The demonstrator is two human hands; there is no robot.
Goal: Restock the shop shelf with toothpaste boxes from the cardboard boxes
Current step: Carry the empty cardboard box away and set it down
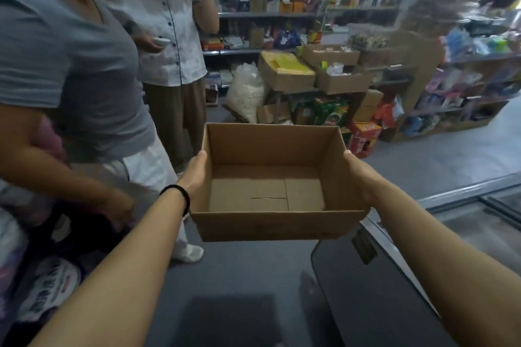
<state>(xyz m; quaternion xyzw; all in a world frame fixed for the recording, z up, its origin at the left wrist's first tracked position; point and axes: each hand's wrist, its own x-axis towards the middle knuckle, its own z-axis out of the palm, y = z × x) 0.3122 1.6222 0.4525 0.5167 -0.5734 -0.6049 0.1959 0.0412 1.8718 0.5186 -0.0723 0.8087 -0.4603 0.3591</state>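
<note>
While both hands clamp its side walls, left hand (197, 175) and right hand (356, 177), the cardboard box (270, 224) hangs empty above the floor. No toothpaste boxes show; this looks like clearing away, then fetching a full one.

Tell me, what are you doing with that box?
The person wearing the camera holds an open cardboard box out in front, left hand on one side wall and right hand on the other. The box is empty, with no toothpaste inside. Two other people stand close by on the left, and stocked shop shelves lie ahead.
</note>
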